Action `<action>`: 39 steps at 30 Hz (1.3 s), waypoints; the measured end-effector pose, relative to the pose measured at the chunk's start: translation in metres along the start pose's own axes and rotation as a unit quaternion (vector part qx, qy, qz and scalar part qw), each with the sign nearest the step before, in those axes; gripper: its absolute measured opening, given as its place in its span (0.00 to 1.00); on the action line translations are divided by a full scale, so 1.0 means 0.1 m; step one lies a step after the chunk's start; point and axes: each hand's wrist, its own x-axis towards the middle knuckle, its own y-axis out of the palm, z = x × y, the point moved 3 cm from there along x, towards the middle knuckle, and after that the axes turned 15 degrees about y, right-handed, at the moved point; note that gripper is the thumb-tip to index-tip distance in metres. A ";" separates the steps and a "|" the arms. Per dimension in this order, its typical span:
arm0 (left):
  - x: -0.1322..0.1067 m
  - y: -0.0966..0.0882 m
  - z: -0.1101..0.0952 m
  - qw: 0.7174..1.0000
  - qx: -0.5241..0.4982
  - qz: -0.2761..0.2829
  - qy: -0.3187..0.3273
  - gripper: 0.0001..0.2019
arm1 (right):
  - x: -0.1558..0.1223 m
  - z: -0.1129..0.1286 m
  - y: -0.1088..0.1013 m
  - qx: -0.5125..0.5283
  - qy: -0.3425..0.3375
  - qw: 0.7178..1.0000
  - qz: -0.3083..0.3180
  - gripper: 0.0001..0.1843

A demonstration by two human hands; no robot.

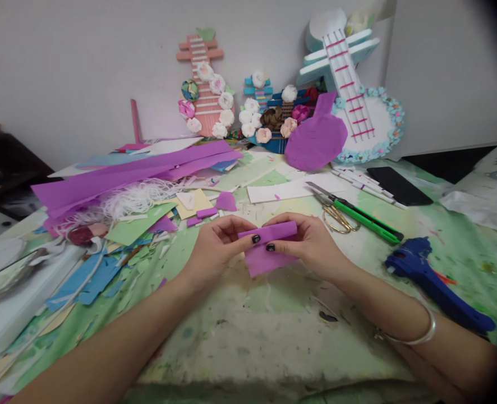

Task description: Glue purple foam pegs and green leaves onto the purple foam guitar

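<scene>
Both my hands hold one small piece of purple crepe paper (269, 247) just above the paint-stained table (248, 331). My left hand (217, 244) pinches its left end, thumb on top. My right hand (309, 238) pinches the right end, fingers curled over the folded top edge. The paper's upper edge is folded into a band and the rest hangs below between my thumbs. A silver bangle (417, 334) sits on my right wrist.
Long purple paper strips (134, 171) and coloured scraps lie at the left. Gold scissors (339, 216), a green utility knife (366, 221), a blue glue gun (433, 280) and a black phone (400, 185) lie to the right. Guitar-shaped crafts (206, 84) and a purple cut-out (316, 140) lean on the wall.
</scene>
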 end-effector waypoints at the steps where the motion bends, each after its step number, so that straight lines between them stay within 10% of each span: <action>1: -0.01 0.01 0.00 1.000 -0.004 0.001 0.001 0.08 | 0.00 0.00 0.00 0.000 -0.004 1.000 -0.003 0.14; 31: -0.07 0.10 -0.12 0.970 0.167 0.057 0.165 0.14 | 0.08 -0.21 0.06 0.186 0.139 0.970 0.074 0.17; 39: -0.06 0.08 -0.13 0.983 0.148 0.040 0.099 0.11 | 0.10 -0.21 0.04 0.143 0.124 0.981 0.040 0.20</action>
